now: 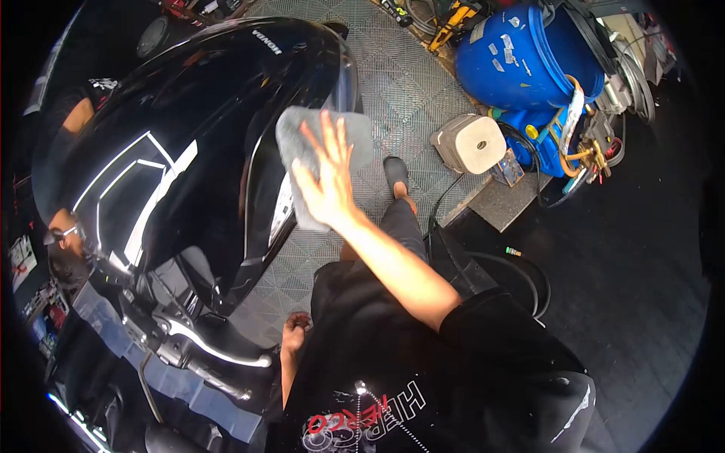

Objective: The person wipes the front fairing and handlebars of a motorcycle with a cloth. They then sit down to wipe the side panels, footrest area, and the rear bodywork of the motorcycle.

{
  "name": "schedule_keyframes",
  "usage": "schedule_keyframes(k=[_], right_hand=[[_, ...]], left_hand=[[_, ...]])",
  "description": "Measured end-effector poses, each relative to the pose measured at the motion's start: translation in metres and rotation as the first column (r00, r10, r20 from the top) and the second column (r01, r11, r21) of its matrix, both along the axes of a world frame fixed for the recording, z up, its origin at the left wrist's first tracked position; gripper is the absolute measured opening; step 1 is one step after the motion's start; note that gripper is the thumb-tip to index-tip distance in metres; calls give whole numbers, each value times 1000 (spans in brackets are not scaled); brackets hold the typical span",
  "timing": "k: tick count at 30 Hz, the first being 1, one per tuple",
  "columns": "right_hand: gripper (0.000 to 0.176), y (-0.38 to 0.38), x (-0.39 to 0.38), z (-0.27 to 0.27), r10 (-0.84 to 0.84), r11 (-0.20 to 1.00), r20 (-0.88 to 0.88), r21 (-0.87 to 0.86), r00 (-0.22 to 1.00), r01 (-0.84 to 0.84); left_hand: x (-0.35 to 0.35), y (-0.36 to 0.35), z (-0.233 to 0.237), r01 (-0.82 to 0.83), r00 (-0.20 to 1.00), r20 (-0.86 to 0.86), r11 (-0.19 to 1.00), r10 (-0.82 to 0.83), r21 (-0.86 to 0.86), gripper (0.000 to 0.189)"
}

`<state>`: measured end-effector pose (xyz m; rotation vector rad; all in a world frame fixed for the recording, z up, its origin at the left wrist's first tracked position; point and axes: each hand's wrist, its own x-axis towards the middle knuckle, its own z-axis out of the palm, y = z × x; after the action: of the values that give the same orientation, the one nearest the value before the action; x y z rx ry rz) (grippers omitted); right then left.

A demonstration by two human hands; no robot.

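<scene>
A grey microfiber cloth (355,136) lies under my right hand (326,177), which presses it flat with fingers spread. The cloth overlaps the edge of the glossy black motorcycle bodywork (219,98), which bears white HONDA lettering at its far end. Low beside my body, my left hand (296,330) is closed with its fingers curled; what it holds, if anything, is hidden. Near that hand is a silver handlebar lever (219,353). Bright lights and a person's reflection show in the black panel.
Grey patterned tiles (377,68) cover the floor beside the motorcycle. On the right are a blue barrel (502,64), a large paper roll (481,145) and a yellow hose (575,113). A black hose (529,279) curves near my right side. Blue-grey sheeting (162,377) lies below the handlebar.
</scene>
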<state>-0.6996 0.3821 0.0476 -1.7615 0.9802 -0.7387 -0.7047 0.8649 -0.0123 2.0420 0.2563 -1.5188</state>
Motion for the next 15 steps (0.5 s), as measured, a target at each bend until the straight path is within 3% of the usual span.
schedule_keyframes(k=[2, 4, 6, 7, 9, 10, 11, 13, 15], right_hand=[[60, -58, 3, -26, -57, 995, 6, 84, 998, 56], [62, -121, 9, -68, -102, 981, 122, 176, 987, 80], [76, -188, 19, -117, -139, 898, 159, 436, 977, 56], [77, -222, 22, -145, -143, 812, 271, 582, 952, -44], [75, -266, 3, -142, -309, 428, 289, 893, 906, -139], [75, -283, -6, -133, -362, 241, 325, 938, 874, -249], [70, -280, -6, -134, -391, 301, 297, 936, 871, -184], [75, -228, 4, -133, -266, 649, 413, 745, 871, -156], [79, -167, 2, -123, -170, 807, 500, 565, 849, -171]], left_hand=[[-18, -25, 11, 9, 999, -45, 998, -6, 69, 16], [-35, -53, 13, 65, 998, -26, 996, -63, 63, 17], [-52, -76, 8, 114, 992, -52, 993, -111, 43, 18], [-58, -102, 19, 226, 974, -5, 970, -226, 89, 33], [-61, -139, 33, 428, 899, -214, 870, -382, 246, 50], [-61, -157, 38, 529, 839, -324, 794, -437, 300, 59], [-68, -174, 46, 569, 804, -410, 756, -430, 324, 82], [-79, -198, 45, 734, 667, -477, 614, -573, 289, 88], [-87, -189, 35, 858, 512, -484, 452, -709, 245, 93]])
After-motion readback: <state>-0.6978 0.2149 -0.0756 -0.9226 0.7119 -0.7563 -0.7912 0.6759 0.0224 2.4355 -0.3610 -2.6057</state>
